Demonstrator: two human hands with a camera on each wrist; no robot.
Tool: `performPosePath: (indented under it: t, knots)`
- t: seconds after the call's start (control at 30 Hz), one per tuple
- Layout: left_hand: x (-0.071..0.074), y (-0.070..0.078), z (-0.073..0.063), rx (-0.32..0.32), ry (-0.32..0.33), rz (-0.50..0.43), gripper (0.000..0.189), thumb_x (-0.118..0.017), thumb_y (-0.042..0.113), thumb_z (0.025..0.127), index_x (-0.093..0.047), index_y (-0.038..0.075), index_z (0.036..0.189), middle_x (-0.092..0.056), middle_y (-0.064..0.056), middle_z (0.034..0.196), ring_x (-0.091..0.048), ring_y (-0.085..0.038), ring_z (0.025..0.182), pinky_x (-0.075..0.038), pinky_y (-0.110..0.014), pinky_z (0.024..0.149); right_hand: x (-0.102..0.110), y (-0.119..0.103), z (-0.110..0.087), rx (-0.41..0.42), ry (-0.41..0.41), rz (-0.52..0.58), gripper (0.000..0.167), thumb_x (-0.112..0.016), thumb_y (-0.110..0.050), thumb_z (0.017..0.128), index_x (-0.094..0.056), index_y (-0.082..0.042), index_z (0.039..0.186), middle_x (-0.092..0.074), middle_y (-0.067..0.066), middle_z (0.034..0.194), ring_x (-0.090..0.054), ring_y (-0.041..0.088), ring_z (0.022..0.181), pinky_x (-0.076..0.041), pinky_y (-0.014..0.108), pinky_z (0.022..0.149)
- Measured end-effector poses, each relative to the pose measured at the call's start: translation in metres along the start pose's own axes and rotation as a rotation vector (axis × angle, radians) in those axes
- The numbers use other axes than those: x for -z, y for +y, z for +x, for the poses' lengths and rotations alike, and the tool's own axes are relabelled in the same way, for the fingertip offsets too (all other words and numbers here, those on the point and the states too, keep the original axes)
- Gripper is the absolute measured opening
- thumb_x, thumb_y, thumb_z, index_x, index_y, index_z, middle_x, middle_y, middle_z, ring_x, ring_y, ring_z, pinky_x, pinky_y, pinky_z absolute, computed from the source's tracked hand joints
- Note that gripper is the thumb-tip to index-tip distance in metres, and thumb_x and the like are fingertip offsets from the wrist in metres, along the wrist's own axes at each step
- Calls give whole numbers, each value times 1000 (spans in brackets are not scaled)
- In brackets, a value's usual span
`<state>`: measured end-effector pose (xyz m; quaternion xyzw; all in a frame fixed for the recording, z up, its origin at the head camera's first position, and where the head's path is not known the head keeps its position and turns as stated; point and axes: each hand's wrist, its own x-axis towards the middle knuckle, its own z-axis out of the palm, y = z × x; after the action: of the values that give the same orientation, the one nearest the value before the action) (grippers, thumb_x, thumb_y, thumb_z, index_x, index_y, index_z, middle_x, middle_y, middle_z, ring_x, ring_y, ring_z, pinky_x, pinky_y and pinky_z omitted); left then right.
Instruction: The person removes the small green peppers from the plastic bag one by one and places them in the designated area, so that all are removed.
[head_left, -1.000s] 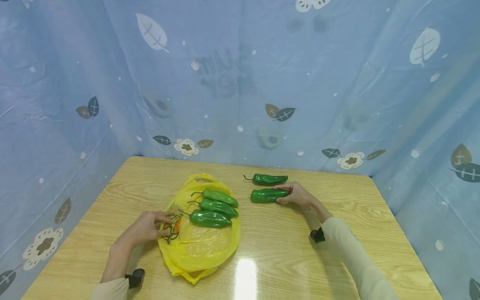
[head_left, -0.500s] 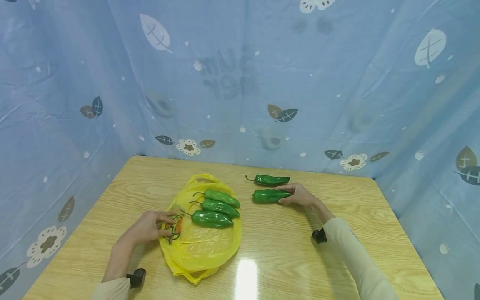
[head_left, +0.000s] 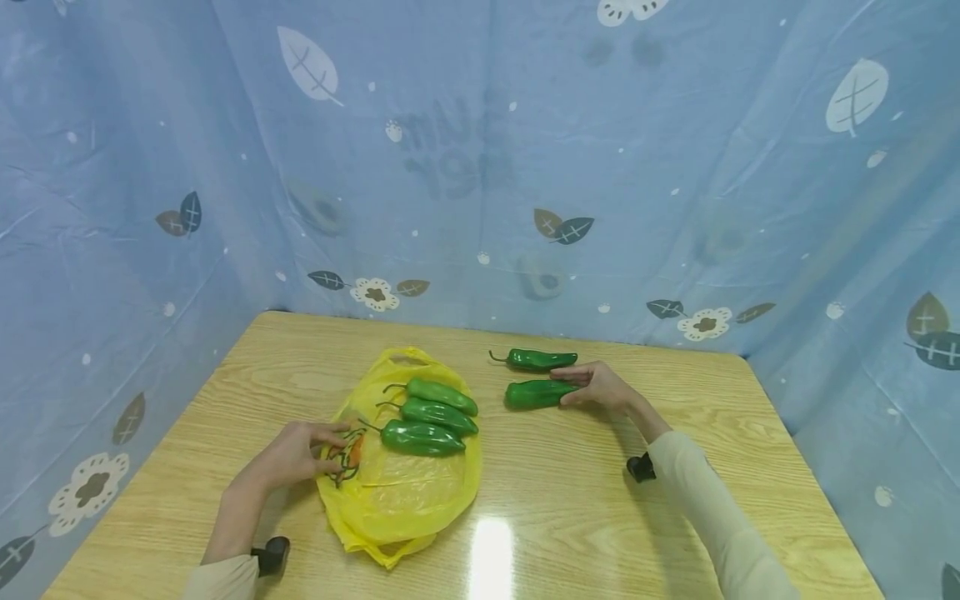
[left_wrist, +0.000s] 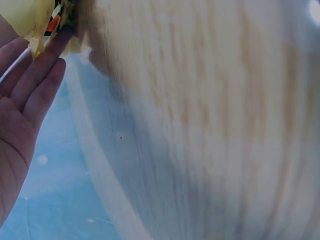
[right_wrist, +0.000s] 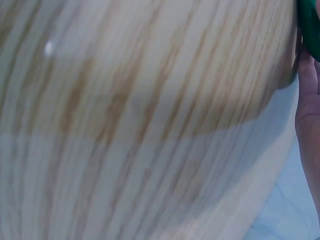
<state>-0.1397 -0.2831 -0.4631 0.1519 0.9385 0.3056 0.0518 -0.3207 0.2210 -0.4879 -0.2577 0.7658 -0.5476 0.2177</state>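
A yellow plastic bag lies flat on the table, with three green peppers side by side on it. My left hand holds the left edge of the bag by its orange-and-black print. In the left wrist view, bag film passes between the thumb side and the fingers. To the right of the bag, my right hand grips a long green pepper by its right end, thumb on the near side and fingers on the far side. Only a sliver of that pepper shows in the right wrist view.
Another green pepper, stem to the left, lies just behind the gripped one. The wooden table ends at blue patterned curtains behind and on both sides. A bright glare spot sits near the front.
The right hand has barely moved; the pepper in it has tilted slightly, its right end a little higher. The left hand and the bag have stayed still.
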Motion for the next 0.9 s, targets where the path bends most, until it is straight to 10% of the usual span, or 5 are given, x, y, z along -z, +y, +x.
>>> performPosePath:
  t: [0.6, 0.9]
  knots:
    - [1, -4, 1, -17, -5, 7, 30, -80, 16, 77, -74, 5, 104, -58, -17, 131, -48, -46, 122, -43, -57, 97, 9, -12, -18, 68, 189, 112, 46, -65, 5, 87, -51, 13, 130, -53, 28, 129, -51, 41, 120, -51, 28, 92]
    - [1, 0, 1, -10, -28, -25, 33, -81, 18, 77, -74, 3, 106, -57, -18, 132, -50, -46, 120, -47, -54, 93, 6, -15, -30, 140, 239, 201, 45, -65, 4, 87, -50, 19, 127, -57, 29, 123, -65, 23, 107, -53, 33, 88]
